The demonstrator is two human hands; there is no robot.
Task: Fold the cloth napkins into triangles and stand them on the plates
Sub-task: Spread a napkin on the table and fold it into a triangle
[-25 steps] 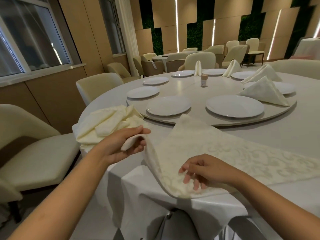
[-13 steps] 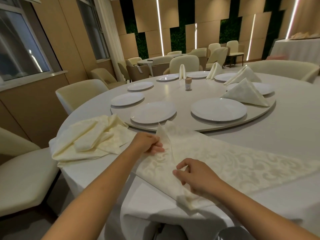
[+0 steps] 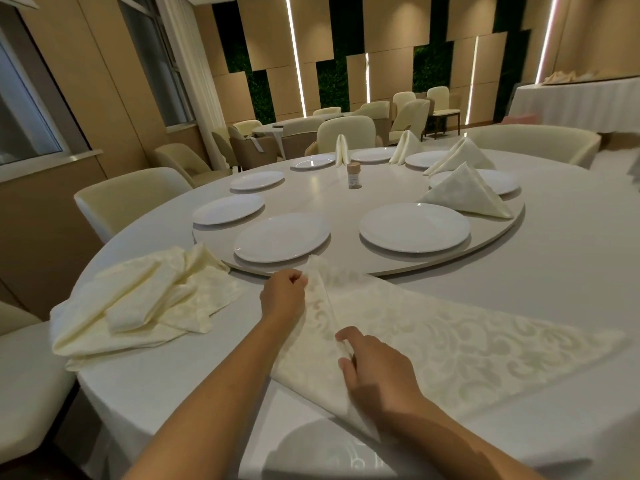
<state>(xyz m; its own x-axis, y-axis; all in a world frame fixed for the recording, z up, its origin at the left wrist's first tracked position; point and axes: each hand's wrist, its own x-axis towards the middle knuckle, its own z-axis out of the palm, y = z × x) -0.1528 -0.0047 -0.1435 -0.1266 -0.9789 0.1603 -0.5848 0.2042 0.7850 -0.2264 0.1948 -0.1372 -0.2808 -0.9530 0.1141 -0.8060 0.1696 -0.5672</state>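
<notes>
A cream patterned napkin (image 3: 446,334) lies folded in a long triangle on the white tablecloth in front of me. My left hand (image 3: 284,294) pinches its left corner, folded over toward the top point near the turntable's edge. My right hand (image 3: 374,368) pinches the napkin's near folded edge. Empty white plates (image 3: 282,237) (image 3: 414,226) sit on the turntable just beyond. A folded napkin triangle (image 3: 465,195) stands on a plate at the right, with others farther back.
A pile of loose cream napkins (image 3: 145,299) lies at the table's left edge. A small shaker (image 3: 354,174) stands mid-turntable. Cream chairs (image 3: 128,199) ring the table; one seat is at my lower left.
My left hand carried the napkin's left corner up and over to the top point. My right hand shifted along the near fold. The camera tilted up slightly.
</notes>
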